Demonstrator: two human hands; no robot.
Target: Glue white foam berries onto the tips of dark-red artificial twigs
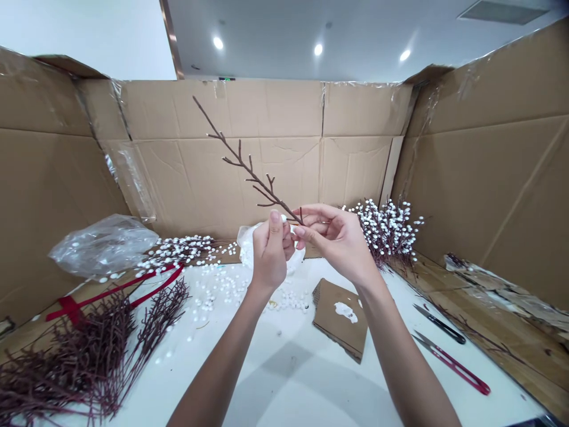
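My right hand (340,240) is closed on the lower end of a brown artificial twig (249,169), which slants up to the left with bare, pale-tipped side shoots. Close beside that end, my left hand (272,252) is closed in a pinch. A small white foam ball (283,218) shows at its thumb tip, next to a short shoot. The fingers partly hide where ball and twig meet. Behind the hands sits a clear plastic bag (246,246) with white balls. Below my right hand lies a cardboard piece (338,332) bearing a smear of white glue (345,312).
Bare twigs (89,350) with a red ribbon (155,276) lie at left. White-berried twigs stand in a bunch (389,231) at back right; others (182,249) lie back left. Black snips (440,325) and red snips (453,362) lie right. Cardboard walls (267,112) enclose the table.
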